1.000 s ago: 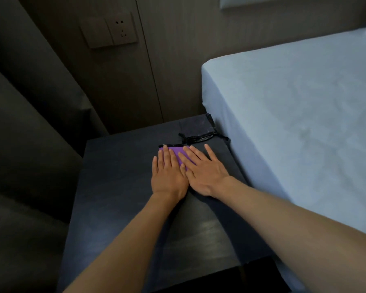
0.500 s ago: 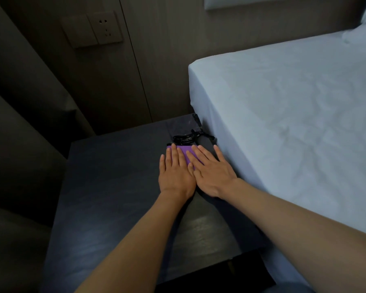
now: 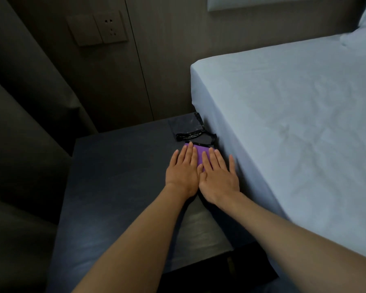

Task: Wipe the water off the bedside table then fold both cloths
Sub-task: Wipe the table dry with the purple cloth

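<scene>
Your left hand (image 3: 183, 173) and right hand (image 3: 217, 178), open and flat, press the purple cloth (image 3: 199, 154) beneath them, apparently to set its fold

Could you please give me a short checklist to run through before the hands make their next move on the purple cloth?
1. Purple cloth lies flat on the bedside table: ok.
2. Left hand and right hand both press on it, palms down: ok.
3. Purple cloth fully folded: cannot tell, the hands cover most of it.
4. Second cloth folded: cannot tell; only a dark item with black cords lies behind, too dim to identify.
5. Water wiped off the table: cannot tell; the sheen may only be reflection.
6. Cloth clear of the bed sheet: ok.
</scene>
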A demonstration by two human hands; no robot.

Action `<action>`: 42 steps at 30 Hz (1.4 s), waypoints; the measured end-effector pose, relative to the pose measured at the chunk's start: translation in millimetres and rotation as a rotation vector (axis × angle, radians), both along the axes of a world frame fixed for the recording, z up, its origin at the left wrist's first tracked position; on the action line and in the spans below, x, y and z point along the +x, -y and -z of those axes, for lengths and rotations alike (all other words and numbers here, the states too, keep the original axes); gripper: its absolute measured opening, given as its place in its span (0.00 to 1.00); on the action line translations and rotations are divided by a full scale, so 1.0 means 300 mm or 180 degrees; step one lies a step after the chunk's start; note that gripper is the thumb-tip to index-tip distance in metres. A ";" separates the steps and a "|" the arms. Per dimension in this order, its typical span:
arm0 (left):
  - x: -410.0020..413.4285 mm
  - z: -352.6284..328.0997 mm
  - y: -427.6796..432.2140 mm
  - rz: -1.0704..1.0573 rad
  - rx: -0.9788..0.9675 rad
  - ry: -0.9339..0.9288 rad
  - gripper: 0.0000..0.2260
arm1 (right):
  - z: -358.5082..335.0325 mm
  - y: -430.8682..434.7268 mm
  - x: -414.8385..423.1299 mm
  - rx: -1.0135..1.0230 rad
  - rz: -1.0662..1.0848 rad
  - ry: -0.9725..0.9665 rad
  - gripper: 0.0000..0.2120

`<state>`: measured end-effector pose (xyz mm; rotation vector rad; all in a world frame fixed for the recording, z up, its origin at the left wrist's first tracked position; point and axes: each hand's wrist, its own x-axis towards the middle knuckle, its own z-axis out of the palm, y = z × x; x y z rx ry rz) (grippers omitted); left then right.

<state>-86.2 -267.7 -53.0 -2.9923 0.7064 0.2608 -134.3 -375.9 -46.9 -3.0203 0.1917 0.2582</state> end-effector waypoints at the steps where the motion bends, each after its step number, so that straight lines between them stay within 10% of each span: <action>1: 0.002 -0.001 -0.012 0.0080 -0.0001 -0.0005 0.27 | -0.001 -0.017 -0.010 0.0031 0.0080 -0.0002 0.27; 16: 0.032 0.001 -0.197 0.0691 0.0112 -0.0071 0.27 | 0.024 -0.237 -0.062 0.0405 0.0683 0.0134 0.29; 42: -0.052 0.007 -0.879 -0.0554 -0.0049 -0.0092 0.27 | 0.034 -0.851 0.000 0.0288 -0.0510 0.0046 0.27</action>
